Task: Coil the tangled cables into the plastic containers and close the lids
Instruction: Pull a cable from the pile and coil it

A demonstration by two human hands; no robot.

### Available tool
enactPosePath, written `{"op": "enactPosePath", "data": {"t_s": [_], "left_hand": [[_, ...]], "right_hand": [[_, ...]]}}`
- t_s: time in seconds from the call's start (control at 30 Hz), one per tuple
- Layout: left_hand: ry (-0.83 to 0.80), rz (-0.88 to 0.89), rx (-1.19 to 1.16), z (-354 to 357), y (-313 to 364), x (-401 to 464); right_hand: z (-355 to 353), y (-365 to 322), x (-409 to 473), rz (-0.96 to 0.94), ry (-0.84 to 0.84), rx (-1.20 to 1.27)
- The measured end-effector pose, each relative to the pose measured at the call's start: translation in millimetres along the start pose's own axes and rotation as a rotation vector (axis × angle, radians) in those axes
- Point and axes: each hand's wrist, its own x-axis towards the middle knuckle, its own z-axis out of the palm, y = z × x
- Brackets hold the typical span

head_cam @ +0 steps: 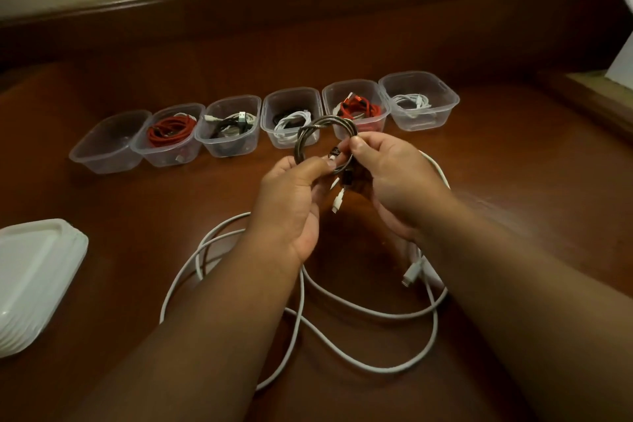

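Note:
Both hands hold a small coil of dark braided cable [313, 128] above the table. My left hand [291, 205] pinches its lower left side, and my right hand [394, 178] pinches the loops together on the right. A white plug [337, 200] dangles between the hands. A long white cable [359, 312] lies in loose loops on the table under my forearms. Several clear plastic containers stand in a row behind: the leftmost one [109, 144] is empty, the others hold coiled red, black and white cables.
A stack of white lids [34, 281] sits at the left edge of the brown wooden table [137, 233]. A raised wooden ledge [589, 96] runs along the right, and a wall stands behind the row of containers.

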Motion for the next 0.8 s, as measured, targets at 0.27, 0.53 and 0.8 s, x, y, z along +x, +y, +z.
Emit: {"op": "enactPosePath", "data": {"t_s": [0.27, 0.53, 0.8], "left_hand": [[0.027, 0.005, -0.135, 3.4, -6.1, 1.9], [0.085, 0.158, 0.151, 5.8, -17.3, 5.2], [0.021, 0.089, 0.170, 5.4, -11.4, 1.1]], "right_hand": [[7.6, 7.7, -1.3, -0.088, 0.127, -0.268], [9.4, 9.9, 2.0, -0.062, 0.169, -0.268], [5.2, 5.1, -0.6, -0.142, 0.068, -0.391]]}}
